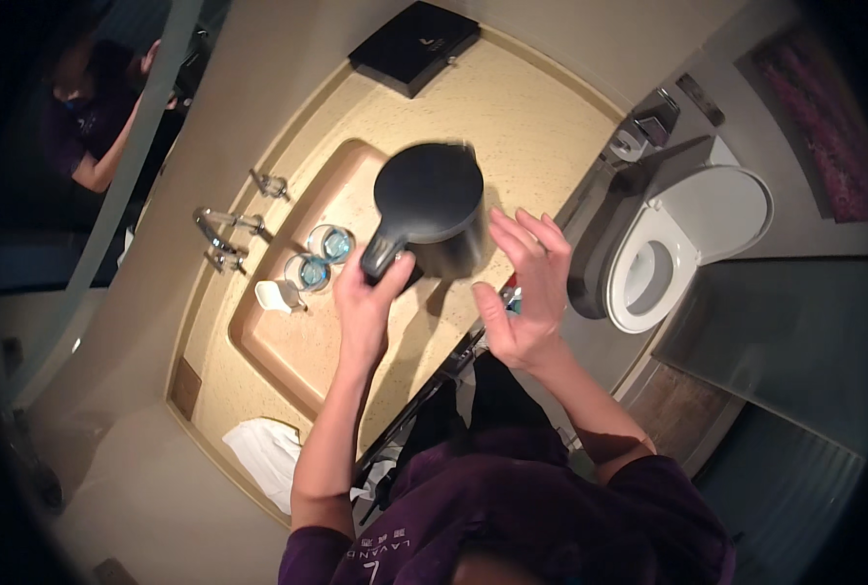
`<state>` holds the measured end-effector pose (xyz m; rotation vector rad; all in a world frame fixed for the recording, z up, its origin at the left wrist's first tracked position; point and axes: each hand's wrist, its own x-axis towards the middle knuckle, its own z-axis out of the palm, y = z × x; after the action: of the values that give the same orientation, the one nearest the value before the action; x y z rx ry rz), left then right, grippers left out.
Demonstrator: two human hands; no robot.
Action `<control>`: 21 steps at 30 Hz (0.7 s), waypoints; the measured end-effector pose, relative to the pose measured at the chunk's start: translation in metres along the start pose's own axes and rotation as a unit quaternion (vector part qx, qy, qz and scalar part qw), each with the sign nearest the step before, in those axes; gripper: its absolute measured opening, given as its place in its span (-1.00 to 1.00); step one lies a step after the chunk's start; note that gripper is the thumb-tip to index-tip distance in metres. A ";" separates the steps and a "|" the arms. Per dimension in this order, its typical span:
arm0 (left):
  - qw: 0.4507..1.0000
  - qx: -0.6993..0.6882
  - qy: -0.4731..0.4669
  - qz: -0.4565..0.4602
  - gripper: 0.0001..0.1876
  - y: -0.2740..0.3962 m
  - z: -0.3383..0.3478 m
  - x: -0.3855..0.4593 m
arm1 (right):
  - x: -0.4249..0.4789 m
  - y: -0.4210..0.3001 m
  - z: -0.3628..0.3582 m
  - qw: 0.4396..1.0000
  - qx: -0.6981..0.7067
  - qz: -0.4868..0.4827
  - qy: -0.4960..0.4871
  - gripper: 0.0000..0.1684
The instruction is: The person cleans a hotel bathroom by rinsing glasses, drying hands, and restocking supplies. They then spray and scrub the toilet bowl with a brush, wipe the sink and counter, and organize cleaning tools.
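An electric kettle (430,194) with a black lid and a metal body is held up over the sink's right edge. My left hand (368,303) is closed around its black handle. To the right of the kettle, my right hand (527,289) is raised with fingers apart, holding nothing; no contact with the kettle is plain. In the rectangular sink (280,369), left of the kettle, are two clear glasses (330,243) with a bluish tint and a small white cup (276,296) lying tilted beside them.
A chrome faucet (218,228) with two handles stands behind the sink. A black box (415,44) sits at the counter's far end, and a white cloth (265,457) at the near end. A toilet (649,267) with its lid raised stands right of the counter (543,131).
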<state>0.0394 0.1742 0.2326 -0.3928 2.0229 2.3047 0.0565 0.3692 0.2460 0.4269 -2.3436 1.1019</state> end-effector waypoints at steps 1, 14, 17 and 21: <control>1.000 0.005 -0.024 0.009 -0.77 -0.013 0.013 0.022 | -0.005 0.011 -0.007 1.000 0.004 0.021 0.015 -0.44; 0.986 0.013 -0.054 0.158 -0.77 -0.099 0.171 0.208 | -0.109 0.096 -0.070 0.969 0.051 0.242 -0.026 -0.79; 0.985 0.048 -0.076 0.150 -0.77 -0.098 0.177 0.219 | -0.141 0.106 -0.074 0.946 0.057 0.320 -0.015 -0.80; 0.862 0.340 0.089 0.366 -0.59 -0.107 0.179 0.173 | -0.206 0.123 -0.062 0.914 0.046 0.402 -0.028 -0.82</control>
<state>-0.1345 0.3430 0.1110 0.2747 3.3055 1.5959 0.1861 0.5075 0.0858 -0.5514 -2.5781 1.5619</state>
